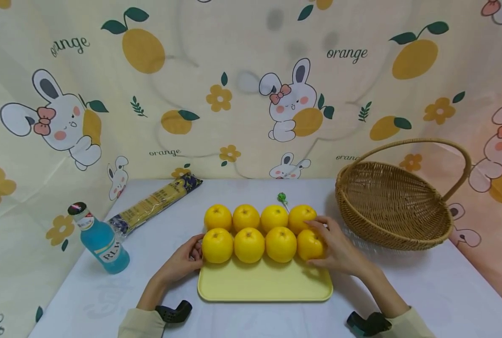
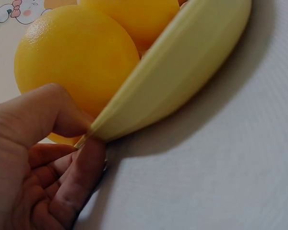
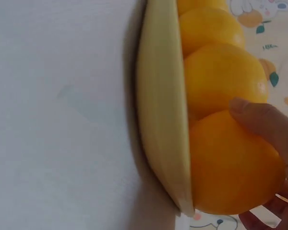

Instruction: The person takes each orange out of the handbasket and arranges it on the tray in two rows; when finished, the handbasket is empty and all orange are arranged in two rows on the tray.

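Observation:
A pale yellow tray [image 1: 264, 285] carries two rows of oranges [image 1: 249, 245] along its far part. At its left side my left hand [image 1: 182, 257] pinches the rim between thumb and fingers, close to the nearest orange [image 2: 74, 57] in the left wrist view. My right hand [image 1: 339, 249] curls round the right-end orange [image 1: 309, 245] of the front row. The right wrist view shows a fingertip [image 3: 238, 105] on top of that orange; the rest of the hand is partly cut off by the frame.
A wicker basket [image 1: 403, 234] with a tall handle stands at the right. Behind the oranges lies a green-wrapped lollipop [image 1: 282, 197]. On the left are a blue drink bottle [image 1: 103, 244] and a long yellow packet [image 1: 155, 204]. A printed cloth [image 1: 242, 37] hangs behind the white table.

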The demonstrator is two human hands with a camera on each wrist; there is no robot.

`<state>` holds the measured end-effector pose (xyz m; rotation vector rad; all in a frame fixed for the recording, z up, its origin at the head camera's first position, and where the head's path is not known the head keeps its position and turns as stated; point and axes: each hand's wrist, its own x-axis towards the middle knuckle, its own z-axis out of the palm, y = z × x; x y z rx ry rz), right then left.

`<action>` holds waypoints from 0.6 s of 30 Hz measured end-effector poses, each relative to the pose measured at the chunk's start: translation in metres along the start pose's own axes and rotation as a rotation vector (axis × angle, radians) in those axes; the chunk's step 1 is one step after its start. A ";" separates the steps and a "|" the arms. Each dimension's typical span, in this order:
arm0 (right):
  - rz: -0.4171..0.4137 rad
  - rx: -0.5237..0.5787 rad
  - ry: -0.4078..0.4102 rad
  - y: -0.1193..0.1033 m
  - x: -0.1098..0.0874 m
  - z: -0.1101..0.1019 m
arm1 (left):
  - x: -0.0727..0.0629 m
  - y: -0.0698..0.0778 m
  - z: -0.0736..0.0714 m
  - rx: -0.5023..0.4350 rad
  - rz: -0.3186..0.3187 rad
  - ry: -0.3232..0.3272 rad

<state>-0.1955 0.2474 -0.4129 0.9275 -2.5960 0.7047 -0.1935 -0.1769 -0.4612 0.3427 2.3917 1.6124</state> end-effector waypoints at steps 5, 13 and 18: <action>0.030 0.019 0.017 0.000 -0.002 -0.006 | 0.000 0.001 0.000 -0.007 -0.003 0.002; 0.045 0.028 0.050 0.007 -0.008 -0.009 | 0.000 0.001 -0.001 -0.016 -0.004 -0.011; 0.057 0.052 0.056 0.009 -0.010 -0.009 | 0.002 0.001 -0.005 -0.006 0.008 -0.026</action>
